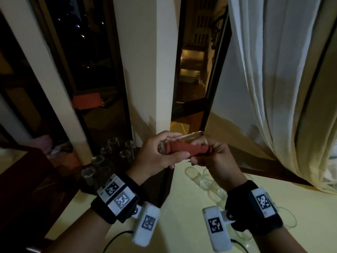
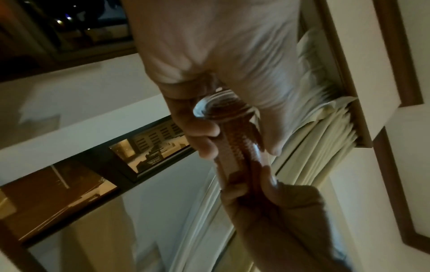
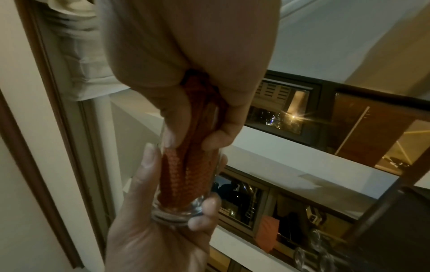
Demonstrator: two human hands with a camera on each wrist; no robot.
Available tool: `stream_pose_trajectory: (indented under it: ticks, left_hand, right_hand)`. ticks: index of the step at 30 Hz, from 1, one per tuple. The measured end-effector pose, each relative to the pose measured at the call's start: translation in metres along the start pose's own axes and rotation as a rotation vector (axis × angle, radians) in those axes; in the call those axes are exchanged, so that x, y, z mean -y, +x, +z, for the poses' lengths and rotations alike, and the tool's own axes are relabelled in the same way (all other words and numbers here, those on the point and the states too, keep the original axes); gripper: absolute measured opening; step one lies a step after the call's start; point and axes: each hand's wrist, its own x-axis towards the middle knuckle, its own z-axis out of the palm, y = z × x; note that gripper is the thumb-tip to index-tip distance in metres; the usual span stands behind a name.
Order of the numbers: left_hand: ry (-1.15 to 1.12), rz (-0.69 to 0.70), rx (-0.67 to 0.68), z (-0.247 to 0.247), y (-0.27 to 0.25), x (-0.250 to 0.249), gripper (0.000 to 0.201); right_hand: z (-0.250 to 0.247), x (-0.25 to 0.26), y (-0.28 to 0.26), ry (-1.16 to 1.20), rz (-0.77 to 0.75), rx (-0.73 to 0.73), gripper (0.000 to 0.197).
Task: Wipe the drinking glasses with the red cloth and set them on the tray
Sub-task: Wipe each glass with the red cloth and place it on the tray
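Pale yellow tabletop runs beneath both wrists, with clear glasses lying on it under the right one. Above it the left hand curls round the thick base of a drinking glass held on its side — base left, mouth right, long axis across the view — while the right hand pinches the red cloth stuffed down inside it. Farther off, upturned glasses stand on a dark tray by the window.

Cloth brick red, waffle-weave checks, stuffed inside clear glass between fingers. Curtain off-white. Wrist straps black, tags black-white pixel squares.
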Motion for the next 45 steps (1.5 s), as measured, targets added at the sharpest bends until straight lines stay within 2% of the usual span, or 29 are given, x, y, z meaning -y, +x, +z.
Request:
stream_pose_trajectory:
  ticks: [4,6,8,11,13,15,17,19,21,25,28,32,34,37,41,45]
  left_hand:
    - [0.285,0.172,-0.064,-0.013,-0.002,0.01,0.066]
    - [0.277,0.184,-0.072,-0.018,0.001,0.01,0.066]
    - [0.154,0.047,-0.053,-0.022,0.006,0.007,0.067]
    - [-0.037,-0.202,-0.004,-0.028,0.009,0.008,0.074]
    - [-0.099,-0.291,-0.043,-0.034,0.006,0.012,0.077]
    - [-0.104,-0.31,-0.073,-0.041,0.0,0.016,0.072]
    - [-0.048,-0.281,-0.065,-0.049,-0.008,0.02,0.059]
    - [0.036,-0.255,-0.037,-0.059,-0.018,0.025,0.049]
    - [0.121,-0.265,0.017,-0.069,-0.031,0.034,0.049]
    - [0.152,-0.417,0.021,-0.09,-0.058,0.061,0.046]
    - [0.2,-0.514,-0.012,-0.108,-0.074,0.087,0.047]
    - [0.404,-0.608,-0.047,-0.135,-0.081,0.128,0.05]
    - [0.654,-0.63,-0.032,-0.144,-0.079,0.147,0.051]
    - [0.918,-0.693,-0.011,-0.147,-0.073,0.169,0.053]
    - [1.079,-0.74,0.108,-0.147,-0.053,0.192,0.059]
    - [1.12,-0.801,0.185,-0.15,-0.028,0.211,0.057]
  right_hand:
    - [0.004,0.0,0.008,0.122,0.165,0.077,0.026]
    - [0.006,-0.001,0.014,0.148,0.171,0.06,0.024]
    - [0.01,-0.006,0.02,0.166,0.147,0.027,0.027]
    - [0.018,-0.015,0.027,0.196,0.088,0.022,0.049]
    - [0.027,-0.02,0.03,0.176,0.085,0.016,0.046]
    - [0.036,-0.025,0.031,0.151,0.128,0.007,0.039]
    - [0.043,-0.033,0.032,0.129,0.21,0.004,0.034]
    - [0.047,-0.044,0.029,0.109,0.304,0.004,0.037]
    - [0.051,-0.058,0.021,0.098,0.375,-0.015,0.042]
    - [0.059,-0.092,0.002,0.099,0.496,-0.149,0.024]
    - [0.058,-0.114,-0.006,0.042,0.579,-0.289,0.023]
    - [0.048,-0.117,-0.004,0.05,0.592,-0.47,0.034]
    - [0.041,-0.114,0.001,0.081,0.57,-0.533,0.023]
    - [0.036,-0.115,0.004,0.12,0.556,-0.585,0.021]
    - [0.035,-0.12,0.005,0.152,0.572,-0.609,0.019]
    - [0.037,-0.127,-0.002,0.196,0.586,-0.661,0.015]
